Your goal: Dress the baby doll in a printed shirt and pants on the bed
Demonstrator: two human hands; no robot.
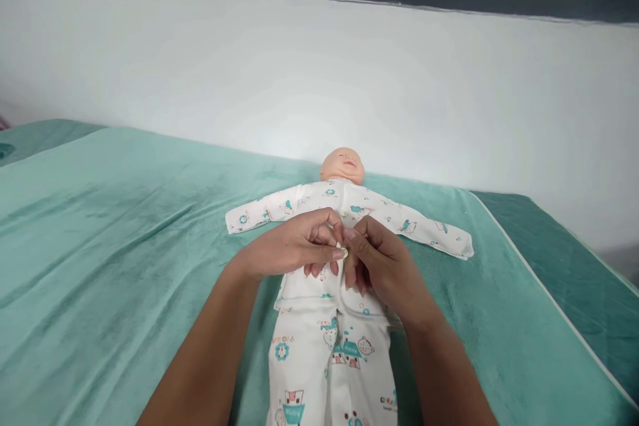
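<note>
A baby doll (342,165) lies on its back on a teal blanket (110,233), arms spread, head away from me. It wears a white printed top (384,213) and matching white printed trousers (329,359). My left hand (294,245) and my right hand (379,259) meet over the doll's chest. Both are closed in a pinch on the front opening of the top, the fingertips touching at a small snap button (344,252). My hands hide the middle of the top.
The blanket covers a padded surface whose right edge (549,299) runs diagonally toward me, with a darker teal strip (574,266) beyond it. A white wall (349,80) stands right behind the doll's head.
</note>
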